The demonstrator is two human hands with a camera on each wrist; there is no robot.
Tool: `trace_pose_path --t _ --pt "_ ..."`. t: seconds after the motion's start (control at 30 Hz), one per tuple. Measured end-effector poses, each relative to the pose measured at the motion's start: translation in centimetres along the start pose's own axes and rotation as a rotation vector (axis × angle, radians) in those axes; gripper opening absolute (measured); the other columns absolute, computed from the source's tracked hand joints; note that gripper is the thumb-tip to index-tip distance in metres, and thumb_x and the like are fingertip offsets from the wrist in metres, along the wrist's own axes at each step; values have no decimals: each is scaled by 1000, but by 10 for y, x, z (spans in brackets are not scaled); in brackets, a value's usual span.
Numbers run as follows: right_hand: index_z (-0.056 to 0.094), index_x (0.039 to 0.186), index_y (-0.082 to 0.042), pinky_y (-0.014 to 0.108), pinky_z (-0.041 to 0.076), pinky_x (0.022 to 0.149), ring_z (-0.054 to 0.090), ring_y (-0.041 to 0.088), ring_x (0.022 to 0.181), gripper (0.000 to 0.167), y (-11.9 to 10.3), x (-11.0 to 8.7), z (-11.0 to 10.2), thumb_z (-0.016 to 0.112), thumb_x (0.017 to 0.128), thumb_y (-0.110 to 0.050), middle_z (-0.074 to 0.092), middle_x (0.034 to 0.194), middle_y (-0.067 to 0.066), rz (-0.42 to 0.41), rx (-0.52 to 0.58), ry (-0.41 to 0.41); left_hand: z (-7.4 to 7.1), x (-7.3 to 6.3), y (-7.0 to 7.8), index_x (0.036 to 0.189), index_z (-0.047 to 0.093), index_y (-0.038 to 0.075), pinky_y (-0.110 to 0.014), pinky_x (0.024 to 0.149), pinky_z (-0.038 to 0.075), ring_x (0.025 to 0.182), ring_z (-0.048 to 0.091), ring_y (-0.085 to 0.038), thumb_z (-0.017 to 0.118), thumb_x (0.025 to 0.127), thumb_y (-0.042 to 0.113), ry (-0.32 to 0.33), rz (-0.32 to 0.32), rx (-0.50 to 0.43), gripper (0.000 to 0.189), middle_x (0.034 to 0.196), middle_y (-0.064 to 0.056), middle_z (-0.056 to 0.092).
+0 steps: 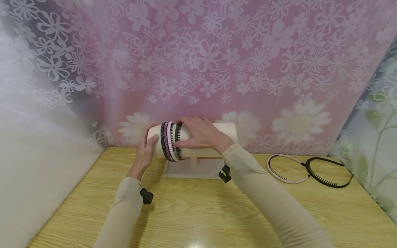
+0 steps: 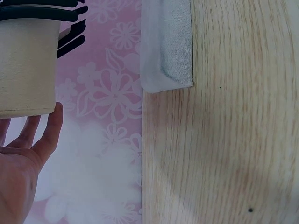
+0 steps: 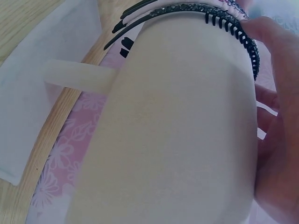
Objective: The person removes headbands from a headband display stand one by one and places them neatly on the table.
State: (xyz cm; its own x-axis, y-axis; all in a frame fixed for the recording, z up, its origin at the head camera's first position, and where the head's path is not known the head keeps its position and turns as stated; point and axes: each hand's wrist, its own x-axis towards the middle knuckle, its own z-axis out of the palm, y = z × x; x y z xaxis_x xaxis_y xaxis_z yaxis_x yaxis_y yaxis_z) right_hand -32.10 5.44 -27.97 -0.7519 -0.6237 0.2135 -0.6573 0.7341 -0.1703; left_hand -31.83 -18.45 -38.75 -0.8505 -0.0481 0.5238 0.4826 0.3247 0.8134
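A cream cylindrical headband display stand (image 1: 227, 130) carries several headbands near its left end. Among them are a pink one (image 1: 169, 136), a purple glittery one (image 1: 165, 137) and a dark glittery one with comb teeth (image 3: 187, 8), the rightmost. My left hand (image 1: 145, 147) grips the left end of the roll, thumb in front; in the left wrist view fingertips show at its rim. Over the top of the roll, my right hand (image 1: 201, 132) holds the dark glittery headband, thumb at its front side. The right wrist view shows the thumb against the band; the other fingertips are partly hidden.
The stand's pale flat base (image 1: 193, 168) rests on the wooden table (image 1: 192, 210). To the right lie a pink headband (image 1: 286, 156) and a black toothed headband (image 1: 328, 182), their ends meeting. A pink flowered curtain (image 1: 198, 69) hangs right behind the table.
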Motion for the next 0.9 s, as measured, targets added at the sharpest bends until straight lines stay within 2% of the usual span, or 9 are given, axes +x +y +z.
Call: trace_pose_path --t 0.27,0.5,0.73,0.9 --pt "44 150 -24 53 42 113 50 28 139 80 1 -1 -4 68 84 -64 53 152 4 8 10 -36 0 0 -1 146 49 32 -37 63 55 86 60 -28 49 104 31 -15 -6 5 43 146 -7 53" --pt "42 153 -26 56 39 115 43 30 145 81 3 -3 -4 65 86 -65 48 158 4 3 7 -49 0 0 -1 149 47 28 -36 65 55 90 59 -27 49 104 28 -23 -22 -17 45 149 -7 50" --pt "48 149 -20 51 43 112 51 28 136 80 5 -3 -6 66 85 -64 56 150 6 -9 -2 -38 0 0 0 148 48 29 -36 65 55 91 59 -27 49 104 28 -20 -21 -18 45 148 -8 52" --pt "51 146 -21 49 46 107 55 27 130 77 9 -5 -10 66 84 -65 60 144 4 8 -10 -43 1 0 -1 146 50 31 -40 66 56 93 60 -30 48 103 30 -8 -6 -13 43 147 -7 52"
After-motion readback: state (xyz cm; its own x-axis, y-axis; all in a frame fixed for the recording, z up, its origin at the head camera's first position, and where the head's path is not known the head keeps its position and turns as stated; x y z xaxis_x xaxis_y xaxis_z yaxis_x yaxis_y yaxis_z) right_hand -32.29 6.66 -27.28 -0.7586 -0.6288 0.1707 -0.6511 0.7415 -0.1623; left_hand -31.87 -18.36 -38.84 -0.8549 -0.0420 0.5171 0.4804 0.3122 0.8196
